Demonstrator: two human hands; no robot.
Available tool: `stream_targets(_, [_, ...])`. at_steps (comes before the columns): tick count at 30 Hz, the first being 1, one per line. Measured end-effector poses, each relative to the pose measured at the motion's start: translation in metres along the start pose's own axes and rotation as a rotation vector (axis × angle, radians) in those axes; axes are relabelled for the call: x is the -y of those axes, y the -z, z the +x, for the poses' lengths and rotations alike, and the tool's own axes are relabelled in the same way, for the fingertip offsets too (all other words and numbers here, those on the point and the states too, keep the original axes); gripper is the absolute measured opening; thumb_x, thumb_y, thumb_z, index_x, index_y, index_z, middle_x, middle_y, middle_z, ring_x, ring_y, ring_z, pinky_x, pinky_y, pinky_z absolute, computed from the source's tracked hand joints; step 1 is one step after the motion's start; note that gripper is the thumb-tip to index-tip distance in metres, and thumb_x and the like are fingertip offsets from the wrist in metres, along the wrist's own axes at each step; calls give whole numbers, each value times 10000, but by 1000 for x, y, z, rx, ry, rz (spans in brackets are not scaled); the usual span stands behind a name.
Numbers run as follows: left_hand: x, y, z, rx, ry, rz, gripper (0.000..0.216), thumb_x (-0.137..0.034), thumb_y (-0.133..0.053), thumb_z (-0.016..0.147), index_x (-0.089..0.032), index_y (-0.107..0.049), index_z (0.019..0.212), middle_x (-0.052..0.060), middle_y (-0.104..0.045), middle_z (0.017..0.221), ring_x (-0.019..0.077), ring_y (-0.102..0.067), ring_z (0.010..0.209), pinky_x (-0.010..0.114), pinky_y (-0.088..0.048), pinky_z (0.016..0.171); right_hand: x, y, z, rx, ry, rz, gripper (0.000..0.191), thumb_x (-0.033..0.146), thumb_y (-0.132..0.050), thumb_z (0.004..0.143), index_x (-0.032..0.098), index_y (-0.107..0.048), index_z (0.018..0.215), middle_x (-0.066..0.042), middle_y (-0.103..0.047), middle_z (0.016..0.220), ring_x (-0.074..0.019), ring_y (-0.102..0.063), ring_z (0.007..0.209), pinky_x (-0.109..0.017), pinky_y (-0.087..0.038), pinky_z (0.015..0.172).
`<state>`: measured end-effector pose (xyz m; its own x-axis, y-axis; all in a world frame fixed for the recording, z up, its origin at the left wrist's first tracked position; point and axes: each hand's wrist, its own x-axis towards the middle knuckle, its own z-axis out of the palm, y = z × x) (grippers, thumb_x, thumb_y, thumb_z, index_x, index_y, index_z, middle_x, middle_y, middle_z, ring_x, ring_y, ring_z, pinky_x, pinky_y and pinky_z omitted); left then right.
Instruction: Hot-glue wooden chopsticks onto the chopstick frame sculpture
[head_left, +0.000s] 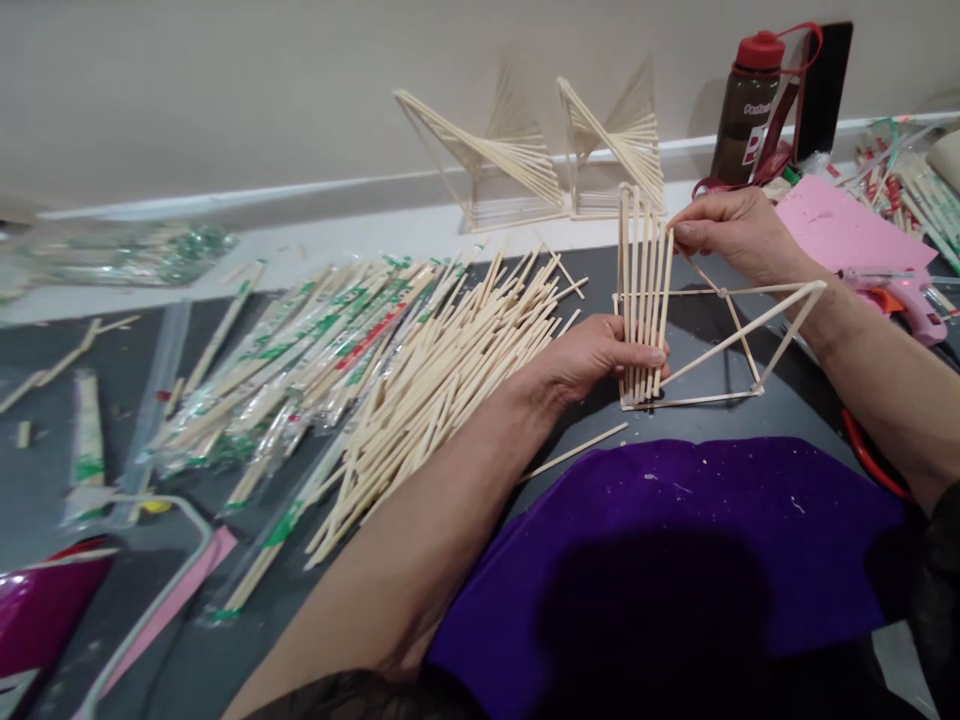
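Note:
A small frame of wooden chopsticks (712, 399) stands on the dark table, with several sticks set side by side along its left part. My left hand (596, 358) is closed around the lower part of these sticks, its thumb lying across them. My right hand (724, 228) pinches the upper end of the rightmost chopstick (667, 280) between thumb and fingertips. The lower end of that stick is near my left thumb. Left of my hands lies a loose pile of bare chopsticks (450, 360).
Two finished-looking chopstick structures (517, 165) (619, 140) stand against the wall. Wrapped chopsticks (300, 350) lie at left. A bottle (746, 110), a phone-like dark slab (823, 90), pink paper (847, 225) and a pink glue gun (911, 295) are at right. Purple cloth (697, 490) covers the near edge.

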<state>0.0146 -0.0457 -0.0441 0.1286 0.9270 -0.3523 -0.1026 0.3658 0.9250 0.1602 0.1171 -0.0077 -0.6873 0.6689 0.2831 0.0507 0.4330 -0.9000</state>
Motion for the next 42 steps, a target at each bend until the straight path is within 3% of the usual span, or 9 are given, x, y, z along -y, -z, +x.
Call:
stream_targets(33, [1,2,-1,22,13,-54,282,-300,-846,572,-126,-664,697,63,-684,648,145,-589,563,304,-461,613,2,-2,-1,8,14,48,128,279,-692,689,173,-743,638,-11,-667,630,-127,-546,620,-270,-449,629])
stream_targets(42, [1,0,0,-13,7,-38,259,-284,-831,572,-127,-676,708,53,-694,644,145,-603,571,295,-459,599,0,-3,-2,3,27,-21,137,227,-655,782,145,-737,709,-15,-656,660,-107,-540,629,-252,-456,641])
